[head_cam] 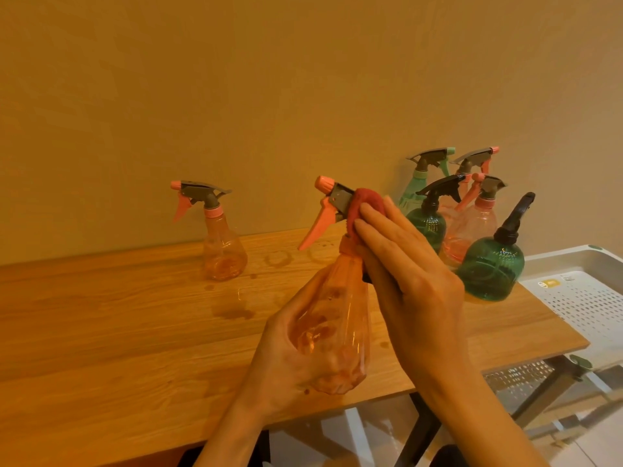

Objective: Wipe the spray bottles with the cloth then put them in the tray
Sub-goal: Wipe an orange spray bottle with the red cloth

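Observation:
My left hand [286, 348] grips the body of a clear orange spray bottle [337, 332], held tilted above the wooden table [118, 332]. Its pink trigger and nozzle point left. My right hand [411, 274] presses a red cloth [365, 207] against the bottle's grey spray head and neck with straight fingers. Another orange spray bottle [222, 251] stands alone on the table to the left. At the back right stands a group of several bottles: a dark green one [490, 267] in front, another dark green one [426, 224], pink ones [472, 227] and a light green one [414, 193].
A white perforated tray [586, 298] sits past the table's right edge, with a white rack below it. Ring marks and wet spots [279, 257] show on the tabletop. A plain wall stands right behind the table.

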`<control>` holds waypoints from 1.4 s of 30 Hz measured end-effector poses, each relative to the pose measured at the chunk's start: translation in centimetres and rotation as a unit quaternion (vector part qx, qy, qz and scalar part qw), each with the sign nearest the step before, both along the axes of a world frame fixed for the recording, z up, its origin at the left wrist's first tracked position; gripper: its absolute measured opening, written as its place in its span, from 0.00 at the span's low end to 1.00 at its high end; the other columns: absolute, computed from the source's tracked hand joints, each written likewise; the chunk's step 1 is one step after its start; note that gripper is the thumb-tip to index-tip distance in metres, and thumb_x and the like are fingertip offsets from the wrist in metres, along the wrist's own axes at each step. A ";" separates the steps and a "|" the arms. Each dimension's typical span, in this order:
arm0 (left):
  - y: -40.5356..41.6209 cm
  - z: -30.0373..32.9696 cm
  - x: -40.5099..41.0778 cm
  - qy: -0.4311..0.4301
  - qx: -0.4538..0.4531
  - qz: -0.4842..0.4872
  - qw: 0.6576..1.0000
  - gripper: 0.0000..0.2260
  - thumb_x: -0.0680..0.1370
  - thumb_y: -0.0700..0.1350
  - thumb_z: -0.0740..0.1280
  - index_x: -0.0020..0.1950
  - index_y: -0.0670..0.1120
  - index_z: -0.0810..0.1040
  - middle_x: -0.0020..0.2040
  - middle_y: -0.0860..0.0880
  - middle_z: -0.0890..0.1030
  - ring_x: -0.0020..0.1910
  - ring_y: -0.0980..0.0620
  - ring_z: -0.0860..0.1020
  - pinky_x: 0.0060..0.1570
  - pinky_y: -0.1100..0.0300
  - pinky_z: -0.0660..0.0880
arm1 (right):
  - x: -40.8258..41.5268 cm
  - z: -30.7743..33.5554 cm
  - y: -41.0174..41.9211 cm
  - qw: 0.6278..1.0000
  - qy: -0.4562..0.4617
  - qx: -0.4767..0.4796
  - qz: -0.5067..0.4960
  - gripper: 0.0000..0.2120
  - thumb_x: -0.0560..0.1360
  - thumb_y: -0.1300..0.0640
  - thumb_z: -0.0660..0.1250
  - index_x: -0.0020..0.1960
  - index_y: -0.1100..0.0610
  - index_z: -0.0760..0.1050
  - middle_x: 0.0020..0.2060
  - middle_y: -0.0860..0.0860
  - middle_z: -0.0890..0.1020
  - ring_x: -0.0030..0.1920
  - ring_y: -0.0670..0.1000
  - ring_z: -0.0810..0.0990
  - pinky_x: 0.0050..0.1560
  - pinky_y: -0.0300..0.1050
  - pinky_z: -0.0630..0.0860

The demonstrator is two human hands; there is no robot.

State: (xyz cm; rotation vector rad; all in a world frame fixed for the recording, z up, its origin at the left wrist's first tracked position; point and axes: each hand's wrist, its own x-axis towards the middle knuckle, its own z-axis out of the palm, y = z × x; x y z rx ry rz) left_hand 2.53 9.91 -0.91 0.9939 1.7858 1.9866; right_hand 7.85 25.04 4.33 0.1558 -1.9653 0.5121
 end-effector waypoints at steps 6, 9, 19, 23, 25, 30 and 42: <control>0.4 0.4 0.2 0.021 -0.017 0.013 1.000 0.41 0.66 0.56 0.81 0.76 0.59 0.68 0.71 0.55 0.77 0.71 0.54 0.75 0.63 0.61 0.77 | -0.4 1.0 -0.7 0.999 -0.002 0.045 0.020 0.17 0.79 0.65 0.68 0.67 0.65 0.77 0.69 0.58 0.76 0.74 0.56 0.70 0.73 0.46 0.69; 0.2 0.3 0.0 0.007 -0.008 0.003 1.000 0.43 0.64 0.49 0.82 0.76 0.55 0.68 0.70 0.57 0.78 0.70 0.55 0.76 0.59 0.64 0.77 | -0.1 0.7 0.4 1.000 0.002 0.018 0.004 0.17 0.79 0.63 0.69 0.67 0.64 0.77 0.68 0.57 0.77 0.73 0.56 0.72 0.72 0.48 0.71; 0.5 -0.2 -0.1 0.001 -0.045 0.017 0.999 0.44 0.63 0.58 0.83 0.75 0.57 0.68 0.70 0.58 0.78 0.69 0.54 0.77 0.59 0.59 0.78 | 0.0 0.0 -1.3 0.996 -0.045 0.076 -0.015 0.22 0.75 0.69 0.72 0.68 0.64 0.77 0.70 0.58 0.76 0.74 0.57 0.70 0.72 0.48 0.70; 0.6 -0.5 -0.1 0.039 -0.095 0.061 0.993 0.33 0.65 0.39 0.83 0.66 0.56 0.76 0.58 0.61 0.84 0.58 0.59 0.82 0.49 0.65 0.79 | 0.9 -1.0 -2.4 0.988 -0.086 0.131 0.017 0.18 0.82 0.61 0.60 0.70 0.63 0.74 0.72 0.57 0.72 0.76 0.55 0.65 0.76 0.45 0.63; 0.6 -0.6 -0.1 0.054 -0.110 0.071 0.990 0.31 0.66 0.33 0.81 0.61 0.56 0.76 0.55 0.63 0.84 0.55 0.61 0.83 0.46 0.67 0.78 | 1.2 -1.0 -2.6 0.984 -0.099 0.143 0.036 0.20 0.83 0.57 0.55 0.70 0.63 0.73 0.72 0.57 0.72 0.76 0.54 0.64 0.78 0.41 0.56; 0.2 -0.6 0.1 0.021 -0.058 0.027 0.998 0.44 0.63 0.58 0.83 0.76 0.55 0.69 0.69 0.57 0.79 0.68 0.54 0.77 0.62 0.56 0.77 | 1.0 -0.3 -0.7 0.989 -0.089 0.117 0.020 0.21 0.77 0.68 0.69 0.70 0.64 0.75 0.72 0.57 0.73 0.77 0.55 0.66 0.73 0.47 0.69; 0.8 -0.2 0.0 0.051 -0.049 0.052 0.996 0.37 0.63 0.52 0.80 0.70 0.62 0.74 0.66 0.59 0.81 0.66 0.56 0.79 0.63 0.50 0.78 | 1.3 -0.7 -2.1 0.993 -0.078 0.086 0.024 0.19 0.79 0.64 0.65 0.70 0.64 0.75 0.72 0.58 0.73 0.76 0.55 0.68 0.72 0.50 0.70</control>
